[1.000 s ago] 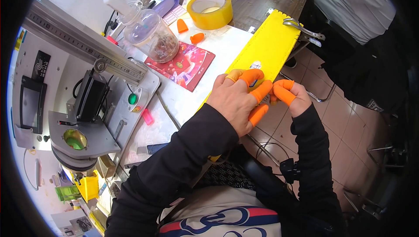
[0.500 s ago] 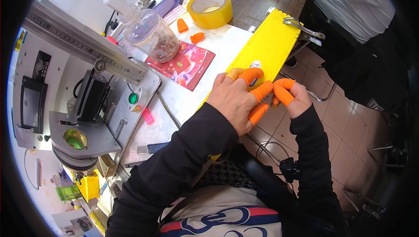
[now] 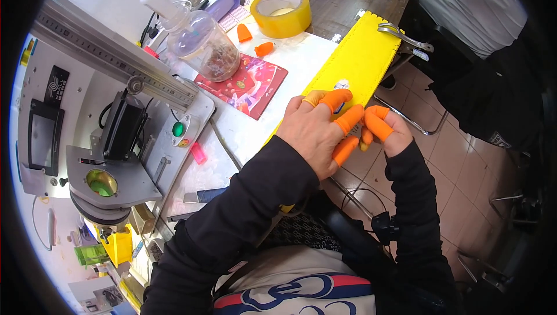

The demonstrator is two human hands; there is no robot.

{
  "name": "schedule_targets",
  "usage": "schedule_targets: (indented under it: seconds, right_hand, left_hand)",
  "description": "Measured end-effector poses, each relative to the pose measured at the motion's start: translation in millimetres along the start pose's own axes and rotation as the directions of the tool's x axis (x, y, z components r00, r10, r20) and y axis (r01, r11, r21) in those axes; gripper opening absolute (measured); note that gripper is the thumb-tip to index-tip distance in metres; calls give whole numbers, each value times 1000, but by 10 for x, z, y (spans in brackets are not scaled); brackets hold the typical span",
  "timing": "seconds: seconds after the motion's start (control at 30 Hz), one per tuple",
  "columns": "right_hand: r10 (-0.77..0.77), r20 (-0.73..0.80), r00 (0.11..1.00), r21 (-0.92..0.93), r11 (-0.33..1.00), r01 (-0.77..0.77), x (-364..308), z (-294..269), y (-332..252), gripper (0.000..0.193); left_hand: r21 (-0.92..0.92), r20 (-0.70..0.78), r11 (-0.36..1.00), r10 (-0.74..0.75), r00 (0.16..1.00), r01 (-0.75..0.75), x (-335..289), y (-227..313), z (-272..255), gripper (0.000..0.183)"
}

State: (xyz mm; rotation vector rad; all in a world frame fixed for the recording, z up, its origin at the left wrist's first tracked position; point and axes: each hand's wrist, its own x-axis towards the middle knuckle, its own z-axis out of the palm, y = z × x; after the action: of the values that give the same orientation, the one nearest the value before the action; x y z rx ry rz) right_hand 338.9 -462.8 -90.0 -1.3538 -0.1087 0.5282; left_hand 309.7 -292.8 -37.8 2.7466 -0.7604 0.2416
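My left hand (image 3: pixel 310 134) wears orange rubber finger cots and a yellow band on one finger. It bends over the near end of a long yellow board (image 3: pixel 361 54). My right hand (image 3: pixel 394 132), also in orange finger cots, is closed just right of the board's edge. The fingertips of both hands meet there in a pinch; whatever lies between them is too small or hidden to make out. Next to the left fingers, a small whitish and blue spot (image 3: pixel 341 84) shows on the board.
A metal clamp (image 3: pixel 406 37) grips the board's far end. On the bench are a yellow tape roll (image 3: pixel 301 20), a clear pump bottle (image 3: pixel 209 54) on a red card (image 3: pixel 264 89) and two loose orange finger cots (image 3: pixel 264 49). A machine with a green button (image 3: pixel 178 129) stands left. Another person (image 3: pixel 487 7) sits at right.
The hands stay together in nearly the same spot, with only slight finger movement at the right fingertips. The whole view has shifted a little.
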Motion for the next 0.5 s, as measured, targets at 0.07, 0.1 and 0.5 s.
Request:
schedule_targets:
  seconds: [0.07, 0.1, 0.5]
  right_hand:
    - [-29, -13, 999, -36, 999, 28, -7, 17, -5, 19]
    - [-59, -26, 998, -74, 996, 57, -11, 29, -8, 19]
    - [-659, -118, 743, -892, 400, 213, -43, 160, -14, 10]
  left_hand:
    - [2, 5, 1000, 3, 1000, -3, 6, 1, -8, 35]
    - [5, 9, 1000, 6, 1000, -6, 10, 4, -7, 35]
    - [5, -25, 1000, 23, 999, -23, 0, 7, 8, 32]
